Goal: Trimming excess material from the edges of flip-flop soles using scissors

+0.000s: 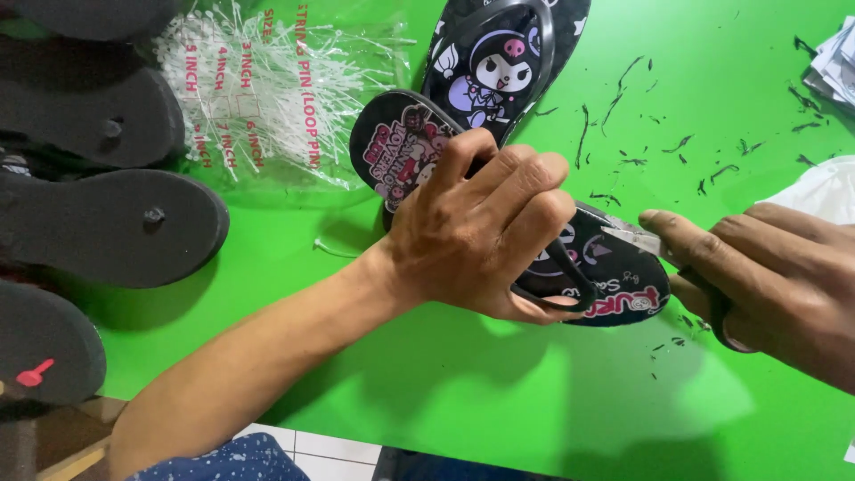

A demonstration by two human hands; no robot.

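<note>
Head view: at centre, the left hand [481,227] grips a printed flip-flop [614,281] on the green table [499,401]; at three o'clock the right hand [775,276] closes on scissors [637,239], blade touching the sole's edge beside the left fingertips [557,200]; a slip could nick them.

Bright, even overhead light; soft shadows, sharp focus, slight edge distortion.

A bright green bench [499,401] is seen filling nearly the whole view, lit evenly from above, with soft shadows cast on its surface. Small dark shavings [641,151] are scattered across its upper right part. Below the bench's near edge, a strip of white tiled floor [321,450] is shown.
</note>
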